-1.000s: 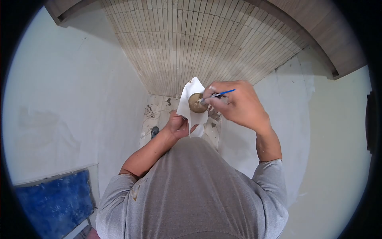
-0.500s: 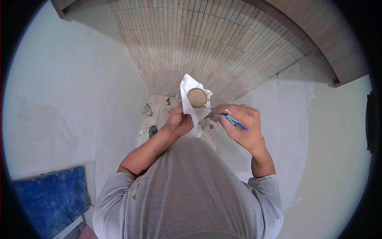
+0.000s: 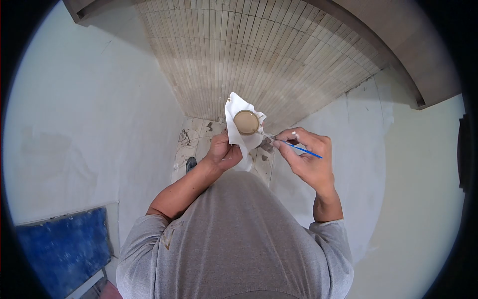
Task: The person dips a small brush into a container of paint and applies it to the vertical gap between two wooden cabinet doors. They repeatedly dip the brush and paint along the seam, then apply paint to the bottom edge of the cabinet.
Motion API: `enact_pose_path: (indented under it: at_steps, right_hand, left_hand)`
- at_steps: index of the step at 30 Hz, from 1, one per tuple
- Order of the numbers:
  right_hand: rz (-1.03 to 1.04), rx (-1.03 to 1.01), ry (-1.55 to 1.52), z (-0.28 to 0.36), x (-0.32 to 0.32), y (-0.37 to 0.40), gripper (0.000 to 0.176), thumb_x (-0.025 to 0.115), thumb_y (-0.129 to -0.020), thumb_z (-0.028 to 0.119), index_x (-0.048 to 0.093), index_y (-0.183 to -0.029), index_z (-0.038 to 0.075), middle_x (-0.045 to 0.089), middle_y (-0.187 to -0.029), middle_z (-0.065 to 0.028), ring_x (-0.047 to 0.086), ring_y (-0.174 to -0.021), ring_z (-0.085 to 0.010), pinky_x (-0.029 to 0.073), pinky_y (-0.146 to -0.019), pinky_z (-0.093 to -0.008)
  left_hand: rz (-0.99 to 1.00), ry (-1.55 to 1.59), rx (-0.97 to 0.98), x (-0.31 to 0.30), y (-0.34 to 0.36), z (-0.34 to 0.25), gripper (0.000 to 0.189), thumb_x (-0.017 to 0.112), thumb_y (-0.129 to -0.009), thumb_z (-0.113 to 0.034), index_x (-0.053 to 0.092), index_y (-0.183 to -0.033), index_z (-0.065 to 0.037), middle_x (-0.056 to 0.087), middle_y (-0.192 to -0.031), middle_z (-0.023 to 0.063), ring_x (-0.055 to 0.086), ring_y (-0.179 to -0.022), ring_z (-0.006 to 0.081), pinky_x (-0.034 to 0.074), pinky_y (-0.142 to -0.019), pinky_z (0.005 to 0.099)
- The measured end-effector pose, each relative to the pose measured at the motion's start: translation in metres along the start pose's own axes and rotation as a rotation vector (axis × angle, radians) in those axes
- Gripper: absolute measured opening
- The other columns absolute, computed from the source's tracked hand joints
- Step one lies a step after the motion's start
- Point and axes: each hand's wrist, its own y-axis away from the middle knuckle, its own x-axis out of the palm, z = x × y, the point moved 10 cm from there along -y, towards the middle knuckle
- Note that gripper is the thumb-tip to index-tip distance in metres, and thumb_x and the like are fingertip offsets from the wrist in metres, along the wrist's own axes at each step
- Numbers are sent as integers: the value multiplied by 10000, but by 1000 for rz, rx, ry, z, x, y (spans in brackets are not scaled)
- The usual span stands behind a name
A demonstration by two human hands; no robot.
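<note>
My left hand (image 3: 222, 151) is closed on a crumpled white cloth or paper (image 3: 249, 144), which wraps a small round cup (image 3: 247, 122) of beige-brown paint. The cup is held in front of my belly, its open top facing up at me. In my right hand (image 3: 314, 157) a thin paintbrush (image 3: 307, 151) with a blue handle is pinched between thumb and fingers. Its tip points left and lies right at the cup's lower right rim. A white smear marks a finger of this hand.
Ahead stands a wall of narrow beige tiles (image 3: 219, 60), with pale plastered walls (image 3: 84, 124) either side. Brown wooden panels (image 3: 393, 45) overhang at upper right. A blue panel (image 3: 69, 249) is at lower left. Debris (image 3: 184, 135) and a dark shoe (image 3: 191, 163) show on the floor.
My right hand has shifted slightly right, drawing the brush with it, and the brush now lies at a flatter angle. My left hand and the cup have hardly moved.
</note>
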Motion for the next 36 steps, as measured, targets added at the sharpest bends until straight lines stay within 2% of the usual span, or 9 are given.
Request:
enact_pose_path:
  at_steps: [6, 9, 12, 15, 21, 24, 30, 33, 36]
  right_hand:
    - [-56, -26, -63, -4, -6, -4, 69, 762, -825, 44, 708, -846, 6, 702, -729, -74, 666, -631, -127, 512, -587, -258]
    - [-54, 14, -88, -7, -3, -5, 68, 763, -827, 42, 709, -838, 2, 697, -716, -66, 657, -623, -117, 505, -583, -254]
    - [-66, 100, -159, -10, -8, -4, 76, 760, -840, 50, 708, -827, -4, 690, -703, -57, 644, -616, -96, 488, -569, -245]
    - [-82, 65, -135, -2, -6, -6, 96, 761, -848, 64, 706, -814, -7, 684, -694, -48, 629, -610, -78, 474, -555, -236]
    - [-106, 131, -153, -11, -8, -2, 108, 763, -843, 59, 692, -790, -3, 675, -684, -49, 596, -586, -78, 460, -545, -237]
    - [-141, 23, -133, -1, -6, -5, 114, 759, -845, 57, 682, -779, 5, 665, -668, -47, 592, -585, -76, 454, -540, -241]
    - [-101, 36, -79, -4, -6, -4, 96, 763, -829, 48, 673, -817, 16, 682, -705, -59, 627, -603, -102, 471, -551, -258]
    - [-80, 64, -107, -7, -4, -4, 65, 743, -839, 49, 682, -851, 29, 695, -736, -63, 646, -623, -123, 489, -575, -267]
    - [35, 100, -170, -14, 2, -6, 47, 717, -858, 58, 694, -897, 45, 702, -752, -64, 662, -649, -136, 507, -608, -269]
  left_hand:
    - [-46, -43, 1, -8, 1, -1, 525, 508, -1000, -189, 359, -1478, -27, 502, -1424, 183, 530, -1305, 295, 408, -1150, 416]
    - [-108, -105, 2, -9, 1, 0, 594, 554, -941, -223, 384, -1476, -29, 508, -1425, 201, 531, -1304, 288, 437, -1110, 427]
    - [-151, -64, 7, -9, 2, -2, 597, 563, -933, -212, 389, -1474, -29, 507, -1424, 203, 531, -1305, 289, 433, -1115, 430]
    - [-154, -59, -7, -14, 2, 0, 608, 565, -931, -216, 384, -1481, -30, 499, -1435, 204, 518, -1322, 293, 425, -1124, 432]
    - [-87, -4, -13, -12, 3, 0, 621, 579, -920, -208, 382, -1485, -41, 501, -1437, 197, 511, -1334, 297, 429, -1127, 428]
    - [-65, -39, -25, -5, 4, 0, 614, 585, -928, -234, 390, -1481, -51, 505, -1431, 192, 522, -1320, 295, 430, -1127, 421]
    - [9, -107, 3, 7, -1, -1, 686, 623, -918, -365, 387, -1483, -55, 499, -1442, 174, 522, -1318, 305, 462, -1093, 458]
    - [-29, 40, -100, -1, 3, 2, 642, 634, -911, -203, 388, -1487, -60, 511, -1424, 184, 539, -1292, 305, 435, -1109, 449]
    - [-50, 92, -90, 5, 6, 2, 649, 639, -899, -205, 396, -1489, -84, 520, -1417, 166, 550, -1273, 306, 438, -1103, 447]
